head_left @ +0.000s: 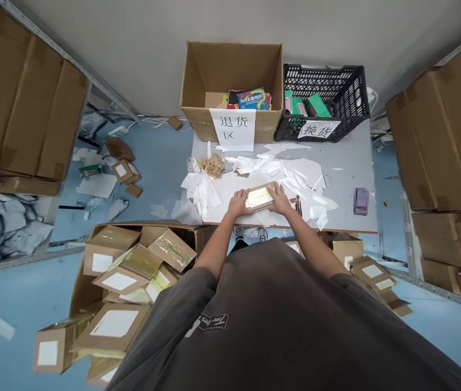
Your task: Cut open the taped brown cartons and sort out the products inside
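A small cardboard box with shiny clear tape along its top is between my two hands, at the front of the white table. My left hand grips the box's left end, fingers closed against it. At the opposite end, my right hand has its thumb and fingers on the top and right side. White paper scraps lie behind and beside the box. Crumpled brown paper sits to the left. A dark, thin tool with some red lies just right of my right hand.
At the table's back stand a labelled cardboard carton with colourful packs and a black plastic crate with green boxes. A large carton of taped parcels is at my left. Shelves with big cartons flank both sides.
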`<act>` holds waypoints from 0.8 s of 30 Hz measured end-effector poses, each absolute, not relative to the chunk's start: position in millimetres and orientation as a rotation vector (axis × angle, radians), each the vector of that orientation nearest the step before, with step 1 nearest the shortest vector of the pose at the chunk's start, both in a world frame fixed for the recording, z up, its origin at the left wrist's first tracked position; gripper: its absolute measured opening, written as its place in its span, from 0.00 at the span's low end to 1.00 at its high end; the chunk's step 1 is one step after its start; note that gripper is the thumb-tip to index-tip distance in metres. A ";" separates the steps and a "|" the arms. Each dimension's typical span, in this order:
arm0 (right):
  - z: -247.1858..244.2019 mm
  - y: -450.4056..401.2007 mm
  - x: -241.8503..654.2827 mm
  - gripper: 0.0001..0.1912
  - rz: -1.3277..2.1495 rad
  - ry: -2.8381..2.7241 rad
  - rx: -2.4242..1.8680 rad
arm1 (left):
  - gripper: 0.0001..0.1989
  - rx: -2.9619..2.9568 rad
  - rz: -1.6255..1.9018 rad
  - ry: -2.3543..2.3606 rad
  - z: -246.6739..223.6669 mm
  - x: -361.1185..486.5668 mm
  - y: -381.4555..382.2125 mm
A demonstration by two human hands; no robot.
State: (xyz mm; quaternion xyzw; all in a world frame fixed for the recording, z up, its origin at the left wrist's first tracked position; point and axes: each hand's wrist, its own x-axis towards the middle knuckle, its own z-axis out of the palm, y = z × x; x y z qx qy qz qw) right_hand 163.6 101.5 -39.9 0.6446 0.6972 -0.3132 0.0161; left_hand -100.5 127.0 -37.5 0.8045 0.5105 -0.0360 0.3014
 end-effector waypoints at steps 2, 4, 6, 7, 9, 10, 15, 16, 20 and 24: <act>-35.8 90.5 159.7 0.64 -1.012 2.087 2.103 | 0.60 2.124 -0.089 1.331 -39.0 -104.1 131.3; -31.7 82.1 156.9 0.64 -1.043 1.990 2.168 | 0.61 2.133 -0.077 1.279 -41.3 -109.1 135.8; -28.2 76.3 155.4 0.64 -1.056 1.914 2.228 | 0.61 2.166 -0.092 1.196 -43.8 -115.4 142.8; -26.8 74.1 155.1 0.64 -1.060 1.900 2.253 | 0.61 2.188 -0.113 1.150 -45.1 -118.6 147.4; -25.1 70.9 154.9 0.64 -1.077 1.921 2.276 | 0.61 2.228 -0.168 1.067 -47.4 -123.8 158.6; -24.6 70.0 154.7 0.64 -1.086 1.942 2.269 | 0.61 2.246 -0.194 1.028 -48.2 -125.4 164.8; -25.6 69.3 147.5 0.67 -1.082 1.971 2.185 | 0.56 2.314 -0.229 0.829 -43.2 -122.2 193.5; -26.1 68.8 144.4 0.67 -1.078 1.962 2.189 | 0.54 2.320 -0.198 0.840 -40.1 -119.9 196.8; -28.9 59.7 128.6 0.66 -1.069 1.958 2.234 | 0.46 2.196 0.023 1.313 -28.1 -113.2 189.6; -34.8 43.0 116.8 0.63 -1.126 2.104 2.179 | 0.47 1.990 0.213 1.462 -31.3 -119.6 145.4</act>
